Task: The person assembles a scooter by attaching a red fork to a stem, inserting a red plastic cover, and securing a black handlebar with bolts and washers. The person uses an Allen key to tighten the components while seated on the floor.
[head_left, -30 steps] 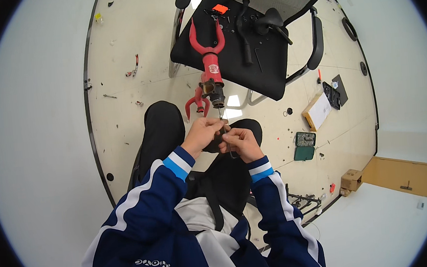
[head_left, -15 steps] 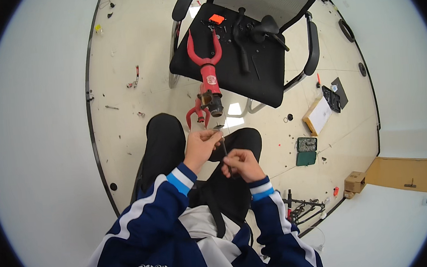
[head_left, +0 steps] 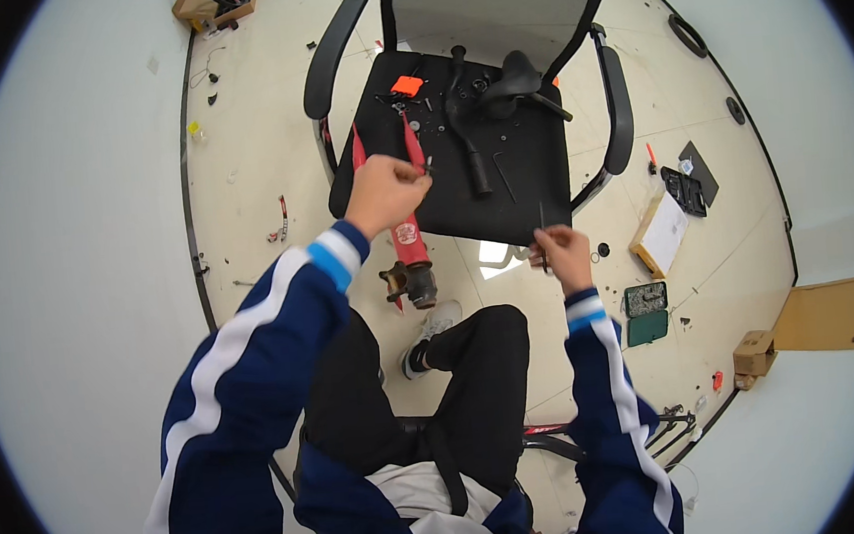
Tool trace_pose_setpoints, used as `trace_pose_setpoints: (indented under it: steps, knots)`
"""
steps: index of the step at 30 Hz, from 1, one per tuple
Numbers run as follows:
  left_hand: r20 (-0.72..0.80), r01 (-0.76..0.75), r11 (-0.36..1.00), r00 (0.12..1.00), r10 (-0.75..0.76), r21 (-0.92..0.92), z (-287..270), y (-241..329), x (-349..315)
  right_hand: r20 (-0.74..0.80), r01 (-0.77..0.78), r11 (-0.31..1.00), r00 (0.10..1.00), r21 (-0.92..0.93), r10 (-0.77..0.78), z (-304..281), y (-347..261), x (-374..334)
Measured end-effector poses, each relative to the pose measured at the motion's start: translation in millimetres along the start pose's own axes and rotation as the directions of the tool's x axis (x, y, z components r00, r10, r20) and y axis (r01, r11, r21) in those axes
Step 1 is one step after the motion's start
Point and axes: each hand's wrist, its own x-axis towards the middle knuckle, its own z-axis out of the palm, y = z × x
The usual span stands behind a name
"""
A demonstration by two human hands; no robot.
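Note:
My left hand (head_left: 381,195) reaches over the black seat of an office chair (head_left: 542,193), its fingertips pinched on a small dark part beside the red bicycle fork (head_left: 409,236). The fork leans from the seat down toward the floor, its dark lower end just past the seat's front edge. My right hand (head_left: 558,255) is at the seat's front edge and grips a thin black hex key (head_left: 542,220) that points up. On the seat lie a black saddle (head_left: 515,81), a black stem-like bar (head_left: 473,153) and a small orange piece (head_left: 407,85).
I sit with my black-trousered legs and a white shoe (head_left: 432,329) in front of the chair. On the floor to the right are a green parts case (head_left: 645,312), a flat white-topped box (head_left: 661,233), a black tray (head_left: 687,184) and a cardboard box (head_left: 755,352).
My hands were together near my lap at the fork's lower end. They have parted: the left reached forward over the seat, the right moved to the seat's front edge.

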Motion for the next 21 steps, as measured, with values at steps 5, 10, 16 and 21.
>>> trace_pose_setpoints:
  steps: [5,10,16,21]
  knots:
    - [0.016,0.097,0.994,0.995,-0.098,0.057,21,5,58,-0.029,0.093,0.995,0.995,-0.025,-0.094,29,-38,83]
    - [0.133,0.131,0.976,0.985,-0.108,-0.177,-2,-10,32,-0.158,0.37,0.903,0.9,-0.218,-0.407,48,-11,70]
    - [-0.042,0.093,0.908,0.992,-0.12,-0.408,-13,-65,-116,0.104,0.132,0.975,0.983,0.179,-0.152,87,14,-65]
    - [-0.164,-0.122,0.966,0.983,0.085,-0.228,12,-36,-161,0.343,-0.209,0.895,0.937,0.394,0.068,128,3,-107]
